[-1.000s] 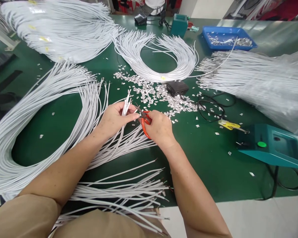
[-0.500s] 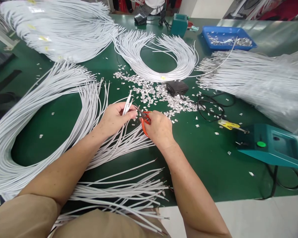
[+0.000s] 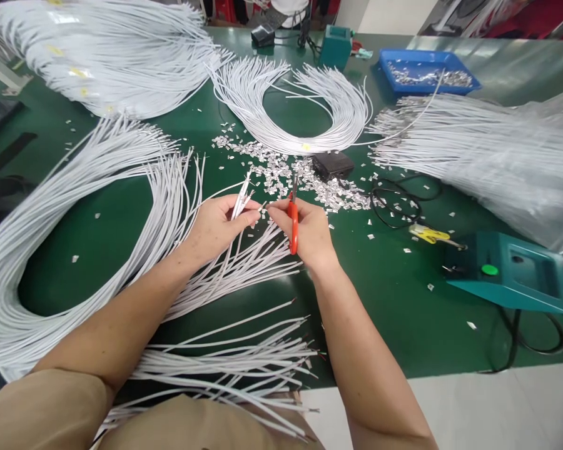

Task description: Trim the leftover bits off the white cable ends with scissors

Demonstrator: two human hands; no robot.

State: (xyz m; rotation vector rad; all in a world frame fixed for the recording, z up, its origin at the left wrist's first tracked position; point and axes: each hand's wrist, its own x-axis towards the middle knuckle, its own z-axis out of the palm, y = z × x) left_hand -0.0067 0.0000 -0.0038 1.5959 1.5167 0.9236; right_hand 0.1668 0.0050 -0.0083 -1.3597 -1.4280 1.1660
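Note:
My left hand (image 3: 218, 226) is closed round several white cables (image 3: 240, 204), their ends sticking up between thumb and fingers. Red-handled scissors (image 3: 293, 225) hang on my right hand (image 3: 309, 230), blades pointing away from me. The thumb and a fingertip of that hand pinch at a cable tip beside my left fingertips; the exact contact is too small to tell. Beyond both hands lies a scatter of small silvery pieces (image 3: 274, 172). More loose cable ends (image 3: 263, 259) fan out beneath the hands.
Coiled white cable bundles lie left (image 3: 9, 262) and behind (image 3: 304, 134). A black box (image 3: 332, 165) sits among the pieces. At the right are a teal device (image 3: 511, 269), yellow-handled tool (image 3: 429, 234) and bagged cables (image 3: 488, 144). A blue tray (image 3: 429, 87) stands further back.
The scissors have turned from lying across at the cable tips to pointing away, beside my right palm. My right thumb and fingertip have come to the cable tip. My left hand has barely moved.

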